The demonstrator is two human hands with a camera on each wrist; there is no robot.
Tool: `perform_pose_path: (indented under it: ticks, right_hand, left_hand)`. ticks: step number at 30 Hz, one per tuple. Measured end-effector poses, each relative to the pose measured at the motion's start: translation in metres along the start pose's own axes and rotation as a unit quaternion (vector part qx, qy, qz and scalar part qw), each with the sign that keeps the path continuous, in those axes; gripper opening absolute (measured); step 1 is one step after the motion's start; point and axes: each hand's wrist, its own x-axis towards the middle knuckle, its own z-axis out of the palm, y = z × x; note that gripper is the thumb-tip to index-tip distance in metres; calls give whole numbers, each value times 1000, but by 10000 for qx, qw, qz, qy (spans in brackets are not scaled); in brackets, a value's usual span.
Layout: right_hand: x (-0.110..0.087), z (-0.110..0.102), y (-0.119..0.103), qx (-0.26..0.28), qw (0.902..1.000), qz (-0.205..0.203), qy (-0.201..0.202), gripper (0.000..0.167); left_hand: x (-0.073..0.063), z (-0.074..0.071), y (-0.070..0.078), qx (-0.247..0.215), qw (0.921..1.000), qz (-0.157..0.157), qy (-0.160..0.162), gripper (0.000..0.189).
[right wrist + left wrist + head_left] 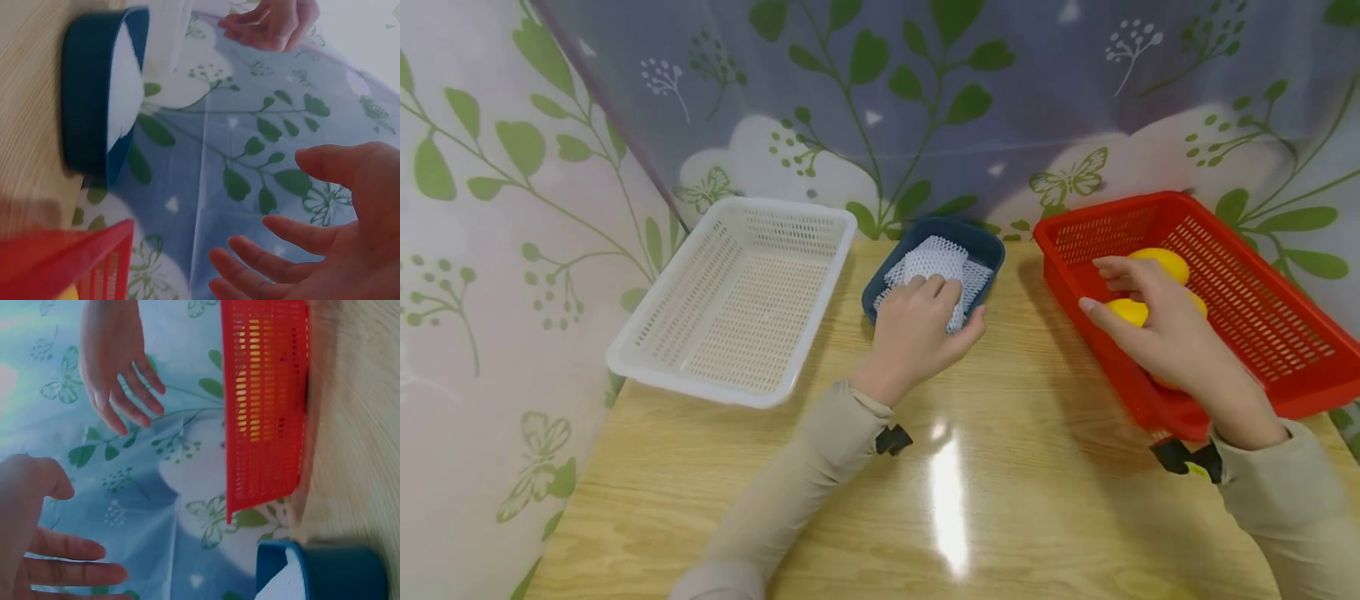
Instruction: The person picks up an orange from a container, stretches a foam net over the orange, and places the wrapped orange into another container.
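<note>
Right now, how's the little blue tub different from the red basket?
The blue tub is smaller than the red basket. The blue tub has solid sides; the red basket's have holes. The blue tub holds white netting, the red basket yellow things. Both stand on the table.

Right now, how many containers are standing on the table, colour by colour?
White basket: 1
Blue tub: 1
Red basket: 1
Total: 3 containers
</note>
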Motion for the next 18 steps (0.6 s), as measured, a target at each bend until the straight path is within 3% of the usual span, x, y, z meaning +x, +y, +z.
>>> perform_pose_path:
  ticks: [5, 9, 18]
  right_hand:
    - [20, -17, 24, -223, 9993, 245, -171, 54]
    - [34, -27, 43, -390, 9972, 434, -472, 57]
    - [50, -35, 77, -914, 9861, 824, -1120, 65]
  left_hand:
    - [13, 18, 11, 65, 9999, -10, 118, 26]
    - [23, 29, 20, 302, 9995, -99, -15, 25]
    - [48, 56, 47, 916, 9911, -303, -918, 47]
